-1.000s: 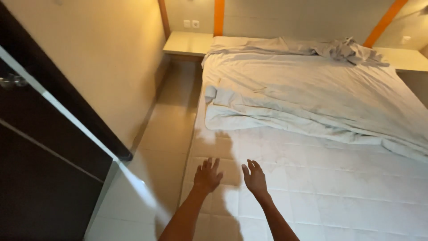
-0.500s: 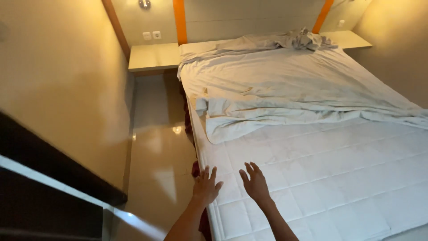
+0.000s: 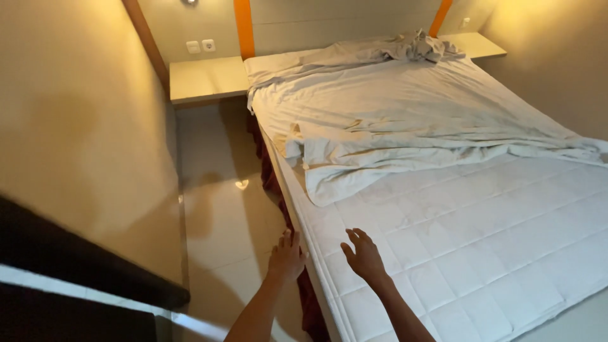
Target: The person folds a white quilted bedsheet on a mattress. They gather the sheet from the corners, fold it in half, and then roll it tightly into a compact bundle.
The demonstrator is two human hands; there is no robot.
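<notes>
You face a bare quilted mattress point(image 3: 481, 234) with a crumpled white sheet point(image 3: 405, 120) bunched toward its head in a beige-walled room, and since a second ago your empty, open-fingered left hand point(image 3: 286, 256) has drifted off the mattress edge while your right hand point(image 3: 363, 254) hovers over it.

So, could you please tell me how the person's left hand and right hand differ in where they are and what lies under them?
The left hand hangs over the left edge of the mattress, above the floor; the right hand is over the quilted top. The left hand's fingers lie close together; the right hand's are slightly curled and spread. Both are open, empty, and reach toward the rumpled sheet.
</notes>
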